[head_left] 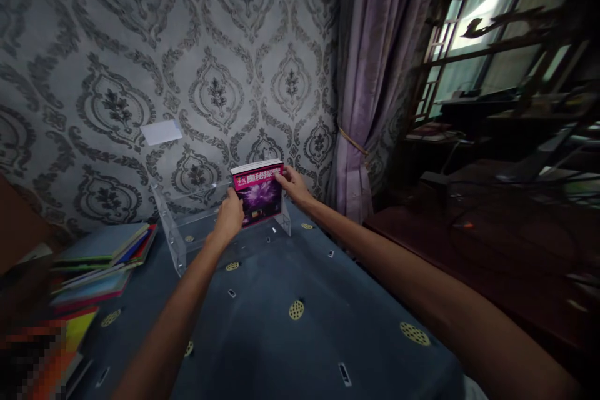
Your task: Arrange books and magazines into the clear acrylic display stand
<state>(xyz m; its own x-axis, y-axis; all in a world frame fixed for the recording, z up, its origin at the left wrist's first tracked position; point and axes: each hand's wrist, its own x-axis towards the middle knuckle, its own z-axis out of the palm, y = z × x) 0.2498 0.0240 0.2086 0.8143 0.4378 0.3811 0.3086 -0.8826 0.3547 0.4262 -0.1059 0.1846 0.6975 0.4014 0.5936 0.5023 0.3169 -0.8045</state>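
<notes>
Between my hands, a book (pixel 259 197) stands upright with its front cover towards me. Its cover is pink and purple with a title in Chinese characters, and pale page edges show along the top. My left hand (pixel 229 215) is closed on the book's left edge, and its far fingers are hidden. At the upper right corner, my right hand (pixel 295 185) grips it with the thumb over the front. Around the book is a clear plastic rack (pixel 169 228) on the cloth, its right end panel just below my right hand.
Books lie piled (pixel 103 247) on the left, with more colourful ones (pixel 77 331) nearer me. A patterned dark blue cloth (pixel 262 337) covers the table. Behind are a papered wall with a white switch plate or card (pixel 162 132) and a purple curtain (pixel 359 106). Dark red furniture (pixel 422 231) stands right.
</notes>
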